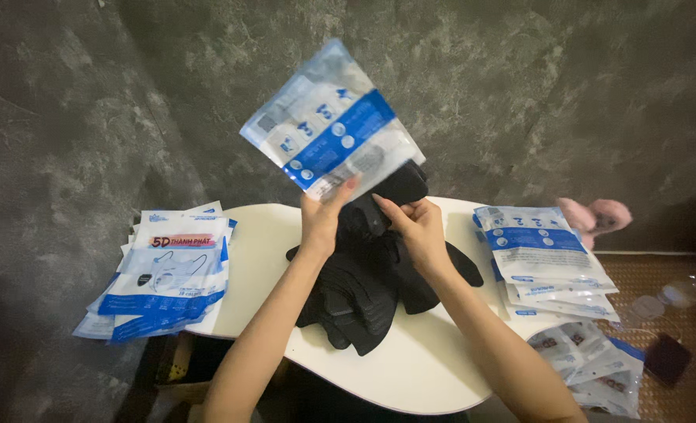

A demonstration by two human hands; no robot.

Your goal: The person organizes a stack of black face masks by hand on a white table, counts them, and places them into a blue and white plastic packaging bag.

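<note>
Our left hand [321, 218] pinches the blue-white pouch [331, 121] held up; our right hand [418, 227] grips black masks [399, 188] at its mouth, above the mask pile [360, 294] on the counter [418, 368].

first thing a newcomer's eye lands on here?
The blue-and-white pouch raised at centre, left hand gripping its lower edge while the right hand feeds black masks into it. Next, the dark mask pile on the white table, flanked by pouch stacks left and right.
</note>
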